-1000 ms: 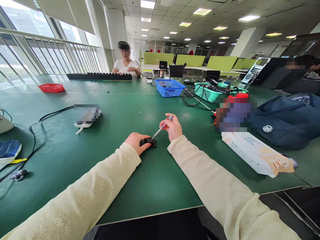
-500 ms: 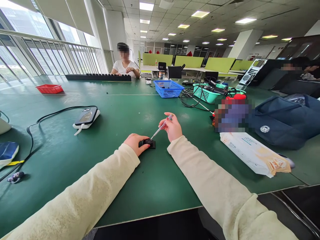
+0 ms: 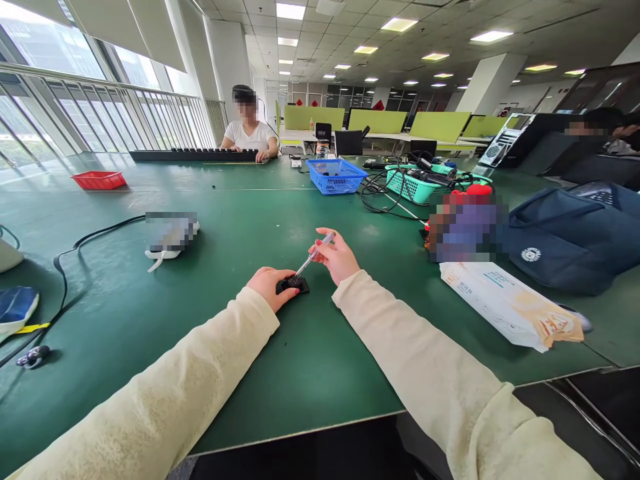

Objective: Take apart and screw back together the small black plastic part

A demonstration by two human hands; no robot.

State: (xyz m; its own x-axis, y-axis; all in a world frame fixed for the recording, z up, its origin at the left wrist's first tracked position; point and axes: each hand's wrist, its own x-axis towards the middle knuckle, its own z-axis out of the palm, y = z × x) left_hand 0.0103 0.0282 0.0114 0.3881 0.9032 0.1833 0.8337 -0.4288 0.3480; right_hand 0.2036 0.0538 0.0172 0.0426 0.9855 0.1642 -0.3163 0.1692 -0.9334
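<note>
"While L hand [image 3: 269, 287] clamps the black part [image 3: 301, 285], 12 o'clock, R hand [image 3: 339, 257]?"
"Apart from L, gripping clear-handled tool [image 3: 307, 263], leaning twd 1 o'clock, tip at part. Looks mid-work; amt done/left, can't tell. Blue basket [image 3: 336, 187] beyond, 12 o'clock."

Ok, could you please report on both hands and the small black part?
Left hand holding small black part on table. Right hand holding screwdriver, tip at the part. White packet off to the right, apart from both hands.

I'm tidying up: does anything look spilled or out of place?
Black cables lie in loose, tangled loops beside the green basket, looking untidy. No spill shows around the black part in the left hand.
</note>
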